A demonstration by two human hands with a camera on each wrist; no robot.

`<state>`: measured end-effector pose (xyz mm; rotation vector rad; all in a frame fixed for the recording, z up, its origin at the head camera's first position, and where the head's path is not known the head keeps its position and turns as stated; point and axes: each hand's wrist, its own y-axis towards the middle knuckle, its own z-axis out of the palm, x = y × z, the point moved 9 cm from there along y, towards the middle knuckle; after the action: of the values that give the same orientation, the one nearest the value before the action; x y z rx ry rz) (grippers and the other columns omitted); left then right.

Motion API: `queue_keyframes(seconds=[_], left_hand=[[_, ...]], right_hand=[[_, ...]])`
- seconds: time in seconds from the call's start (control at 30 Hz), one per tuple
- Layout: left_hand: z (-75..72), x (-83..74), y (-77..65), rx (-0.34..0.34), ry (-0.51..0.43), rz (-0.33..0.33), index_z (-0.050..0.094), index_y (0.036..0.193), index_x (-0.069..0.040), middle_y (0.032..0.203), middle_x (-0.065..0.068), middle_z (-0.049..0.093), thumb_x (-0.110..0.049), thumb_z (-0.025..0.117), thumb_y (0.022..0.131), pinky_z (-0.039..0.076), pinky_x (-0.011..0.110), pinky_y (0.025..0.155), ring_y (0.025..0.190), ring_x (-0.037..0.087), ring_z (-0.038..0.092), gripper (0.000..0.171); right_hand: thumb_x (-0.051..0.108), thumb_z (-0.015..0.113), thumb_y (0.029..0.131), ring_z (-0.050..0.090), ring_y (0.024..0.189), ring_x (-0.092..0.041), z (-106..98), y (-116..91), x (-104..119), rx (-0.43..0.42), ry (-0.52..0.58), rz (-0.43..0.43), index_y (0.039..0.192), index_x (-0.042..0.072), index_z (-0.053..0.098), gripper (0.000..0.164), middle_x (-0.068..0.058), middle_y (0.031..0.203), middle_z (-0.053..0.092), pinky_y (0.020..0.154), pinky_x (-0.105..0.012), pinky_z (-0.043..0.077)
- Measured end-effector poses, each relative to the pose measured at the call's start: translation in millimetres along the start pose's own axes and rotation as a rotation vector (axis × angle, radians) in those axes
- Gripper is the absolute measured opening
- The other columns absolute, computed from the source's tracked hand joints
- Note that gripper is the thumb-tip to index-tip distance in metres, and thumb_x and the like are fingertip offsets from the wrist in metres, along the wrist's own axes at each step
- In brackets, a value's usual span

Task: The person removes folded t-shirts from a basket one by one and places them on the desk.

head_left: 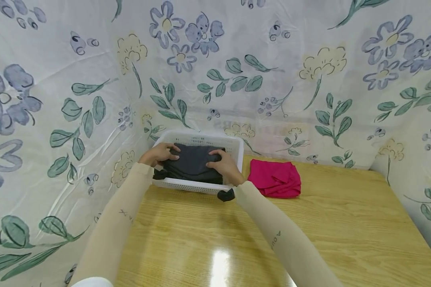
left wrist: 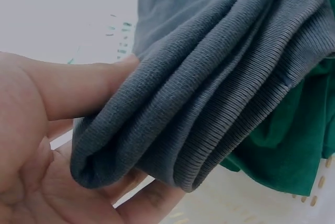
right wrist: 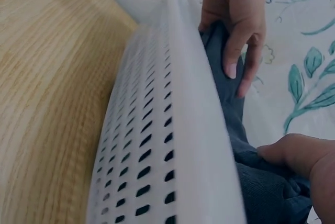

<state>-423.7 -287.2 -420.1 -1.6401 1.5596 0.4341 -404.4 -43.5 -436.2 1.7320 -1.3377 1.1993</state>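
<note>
Floral sheeting (head_left: 273, 95) along the back and both sides of a wooden surface (head_left: 352, 231), with broad room for moving in front and to the right. At the far left, close to the back and left sheeting, a white perforated basket (head_left: 241, 157) with a raised rim. On the surface just right of the basket, across a narrow gap, a folded pink cloth (head_left: 274, 178). Inside the basket, between both hands, a folded dark garment (head_left: 194, 159).

Left sleeve (head_left: 111, 223) and right sleeve (head_left: 283, 231) stretched forward, angled inward. Left hand (head_left: 164, 154) at the garment's left edge, thumb and fingers on either side of the folds, pinching. Right hand (head_left: 224, 165) at the opposite edge, back upward, fingers bent and gripping the cloth.

In the left wrist view, ribbed bands and green cloth (left wrist: 293, 145) below the garment, indistinct from the head. In the right wrist view, right thumb against the dark cloth, other right fingers hidden.
</note>
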Motion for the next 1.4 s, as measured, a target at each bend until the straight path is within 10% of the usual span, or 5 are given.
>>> queue_keyframes(seconds=[0.6,1.4], left_hand=[[-4.8,-44.4,-23.7,-0.065,-0.022,0.139,0.052,0.146,-0.005,0.168,0.022,0.014,-0.015,0.061,0.105,0.042,0.055,0.105,0.138,0.044,0.042,0.043],[23.3,-105.8,-35.5,-0.134,-0.048,0.273,0.06,0.142,-0.012,0.157,0.017,0.04,-0.015,0.071,0.1,0.047,0.055,0.102,0.134,0.039,0.049,0.044]], right_hand=[[0.018,0.074,0.096,0.052,0.132,-0.03,-37,-12,20,-0.009,0.054,-0.123,0.138,0.019,0.061,0.044,-0.01,0.156,0.042,0.103,-0.045,0.05],[0.025,0.077,0.095,0.046,0.138,-0.027,-112,-38,13,-0.063,0.02,-0.177,0.135,0.033,0.063,0.043,-0.004,0.156,0.042,0.105,-0.045,0.048]])
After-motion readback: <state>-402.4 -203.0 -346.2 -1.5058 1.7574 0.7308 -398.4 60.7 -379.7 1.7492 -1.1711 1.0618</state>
